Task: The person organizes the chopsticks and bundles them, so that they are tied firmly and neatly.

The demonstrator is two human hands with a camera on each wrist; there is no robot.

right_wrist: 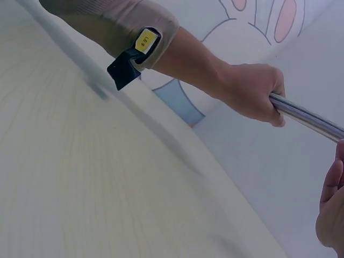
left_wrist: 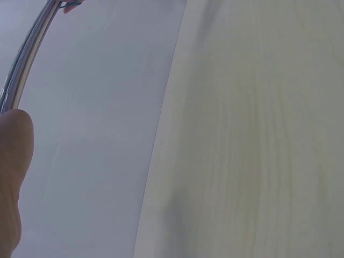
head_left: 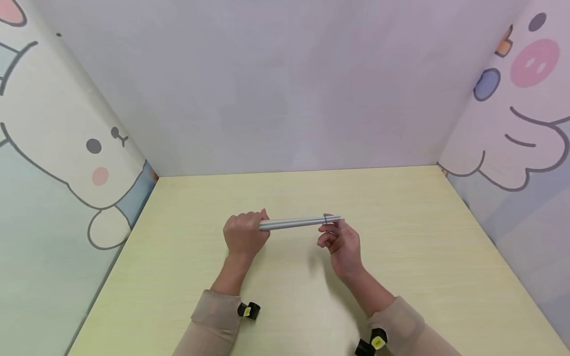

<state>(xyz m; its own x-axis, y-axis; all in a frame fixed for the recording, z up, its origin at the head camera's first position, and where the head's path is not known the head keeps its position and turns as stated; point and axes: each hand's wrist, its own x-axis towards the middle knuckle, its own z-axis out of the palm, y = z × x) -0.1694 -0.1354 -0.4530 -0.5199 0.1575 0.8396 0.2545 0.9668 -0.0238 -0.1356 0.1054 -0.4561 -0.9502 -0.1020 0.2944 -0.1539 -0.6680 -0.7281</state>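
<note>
I see the left hand (head_left: 246, 234) closed round the sticks (head_left: 291, 223), the right hand (head_left: 345, 249) opposite pinching them beside the band (head_left: 325, 219).

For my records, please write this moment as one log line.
left hand: grips sticks | right hand: at tie | sticks: above table

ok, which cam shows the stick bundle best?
Head view: the stick bundle shows from the left hand to the tip by the right hand, band included. Left wrist has only a stretch in the upper-left corner; right wrist shows the part by the left hand, cut off at the right edge.
</note>
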